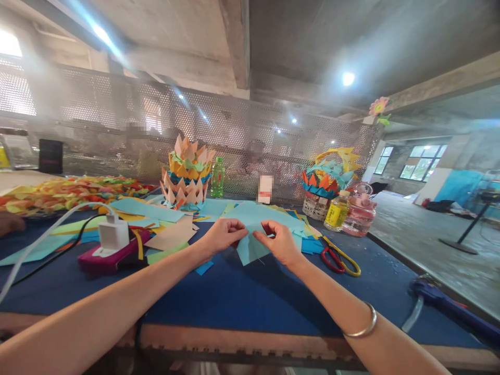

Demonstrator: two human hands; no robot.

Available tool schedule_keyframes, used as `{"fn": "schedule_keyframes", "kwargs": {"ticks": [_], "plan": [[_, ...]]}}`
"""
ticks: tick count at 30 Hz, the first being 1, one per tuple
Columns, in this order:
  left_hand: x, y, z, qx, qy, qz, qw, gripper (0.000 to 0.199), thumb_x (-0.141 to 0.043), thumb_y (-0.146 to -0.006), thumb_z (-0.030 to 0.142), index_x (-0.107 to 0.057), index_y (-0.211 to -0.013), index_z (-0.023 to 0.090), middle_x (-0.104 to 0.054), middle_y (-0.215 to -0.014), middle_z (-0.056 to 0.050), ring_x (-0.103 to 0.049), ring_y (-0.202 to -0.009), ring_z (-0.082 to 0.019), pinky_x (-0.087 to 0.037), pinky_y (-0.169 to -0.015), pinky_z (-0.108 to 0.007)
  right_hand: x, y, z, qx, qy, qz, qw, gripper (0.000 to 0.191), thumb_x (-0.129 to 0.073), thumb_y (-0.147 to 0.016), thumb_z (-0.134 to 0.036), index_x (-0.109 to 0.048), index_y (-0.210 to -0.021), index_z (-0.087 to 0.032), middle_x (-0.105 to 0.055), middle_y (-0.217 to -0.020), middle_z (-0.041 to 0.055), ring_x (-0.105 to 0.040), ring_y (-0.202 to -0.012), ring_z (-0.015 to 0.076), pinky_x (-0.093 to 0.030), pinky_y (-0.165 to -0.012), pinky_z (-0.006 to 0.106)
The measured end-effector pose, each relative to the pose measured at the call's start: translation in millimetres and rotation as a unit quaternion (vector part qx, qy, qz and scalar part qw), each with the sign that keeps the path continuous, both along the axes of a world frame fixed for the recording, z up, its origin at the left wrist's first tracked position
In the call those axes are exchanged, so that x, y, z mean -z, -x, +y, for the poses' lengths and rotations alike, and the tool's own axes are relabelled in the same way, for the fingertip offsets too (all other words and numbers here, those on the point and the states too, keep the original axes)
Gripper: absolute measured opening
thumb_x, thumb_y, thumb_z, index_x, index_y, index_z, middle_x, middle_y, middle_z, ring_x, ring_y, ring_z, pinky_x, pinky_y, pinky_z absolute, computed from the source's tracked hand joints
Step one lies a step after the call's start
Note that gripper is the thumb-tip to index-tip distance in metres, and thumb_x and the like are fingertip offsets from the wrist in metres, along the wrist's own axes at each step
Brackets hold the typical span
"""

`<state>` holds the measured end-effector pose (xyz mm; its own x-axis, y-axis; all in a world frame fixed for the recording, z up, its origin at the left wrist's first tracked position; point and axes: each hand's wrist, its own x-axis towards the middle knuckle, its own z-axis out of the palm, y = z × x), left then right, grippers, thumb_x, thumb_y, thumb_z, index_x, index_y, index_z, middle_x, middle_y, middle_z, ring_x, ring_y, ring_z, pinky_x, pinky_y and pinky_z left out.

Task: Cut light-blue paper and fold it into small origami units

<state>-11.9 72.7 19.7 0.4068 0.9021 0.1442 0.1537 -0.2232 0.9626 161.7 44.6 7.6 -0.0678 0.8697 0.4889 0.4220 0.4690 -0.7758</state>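
My left hand (227, 234) and my right hand (278, 240) face each other over the blue table top, fingers closed in pinches. Between them is a light blue sheet of paper (252, 249), its lower corner pointing toward me. The left fingers grip its left edge and the right thumb and fingers grip its upper right part. Behind the hands lie more light blue sheets (269, 212). Right of my right hand rest scissors (341, 260) with one red and one yellow handle loop. A small blue paper scrap (204, 267) lies below my left wrist.
A purple power strip (105, 260) with a white charger (113, 233) sits left. Folded-paper baskets (185, 179) (322, 182), a green bottle (217, 178), a yellow bottle (336, 211) and a pink jar (358, 213) stand behind. A glue gun (441, 299) lies right; a person's hand (10, 223) shows far left.
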Motion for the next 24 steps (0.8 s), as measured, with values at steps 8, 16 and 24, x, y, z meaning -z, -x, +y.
{"fn": "schedule_keyframes", "kwargs": {"ticks": [8,16,24], "plan": [[-0.9,2.2,-0.7,0.031,0.077,-0.062,0.995,0.027,-0.068,-0.063,0.036,-0.064,-0.074,0.012,-0.061,-0.058,0.0,-0.053,-0.052,-0.009,-0.042,-0.057,-0.023,-0.5,4.8,-5.8,0.022,-0.064,-0.02,0.997,0.02,-0.056,-0.075,-0.03,-0.064,-0.088,-0.017,-0.062,-0.077,0.0027,-0.054,-0.067,0.013,-0.044,-0.057,0.022],[-3.7,2.1,-4.4,0.031,0.131,-0.101,0.986,0.021,-0.069,-0.061,0.031,-0.065,-0.071,0.013,-0.064,-0.061,0.0,-0.057,-0.055,-0.009,-0.043,-0.063,-0.023,1.5,4.0,-8.2,-0.003,-0.154,-0.055,0.987,0.023,-0.05,-0.081,-0.023,-0.069,-0.094,-0.026,-0.06,-0.083,0.0032,-0.054,-0.072,0.0128,-0.044,-0.062,0.024],[-4.7,2.2,-3.1,0.009,0.156,-0.129,0.979,0.016,-0.071,-0.06,0.027,-0.064,-0.067,0.014,-0.06,-0.056,0.003,-0.053,-0.05,-0.005,-0.04,-0.057,-0.019,0.8,2.0,-7.8,-0.018,-0.158,-0.088,0.983,0.029,-0.049,-0.078,-0.014,-0.069,-0.095,-0.028,-0.057,-0.085,0.0013,-0.053,-0.074,0.0113,-0.044,-0.068,0.023]]}}
